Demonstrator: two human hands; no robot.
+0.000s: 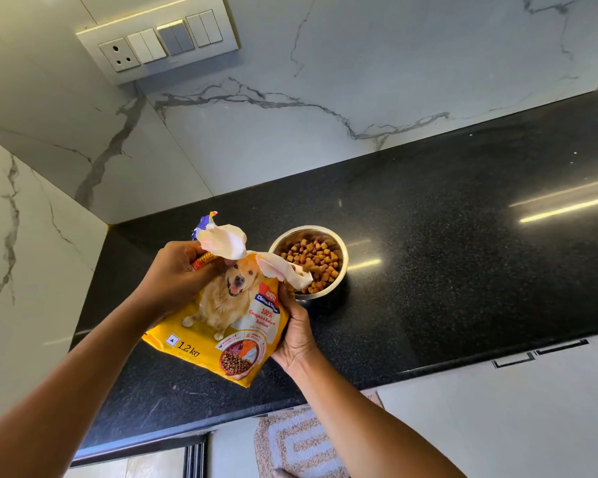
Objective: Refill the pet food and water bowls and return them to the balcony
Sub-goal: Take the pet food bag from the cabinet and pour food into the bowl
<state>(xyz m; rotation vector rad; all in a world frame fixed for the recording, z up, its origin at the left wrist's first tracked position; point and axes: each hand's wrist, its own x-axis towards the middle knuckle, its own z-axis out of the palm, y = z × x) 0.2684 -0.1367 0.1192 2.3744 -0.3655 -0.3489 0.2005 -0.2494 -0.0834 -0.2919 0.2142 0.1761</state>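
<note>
Now both hands are holding the bag (228, 322) tilted over the counter (463, 236). Left hand (176, 274) is gripping the torn top corner, fingers curled round it. Right hand (296, 336) is clasping the bag's right edge. The torn mouth is overlapping the near rim of the bowl (342, 270). It is sitting on the counter, holding kibble (313, 262).
</note>
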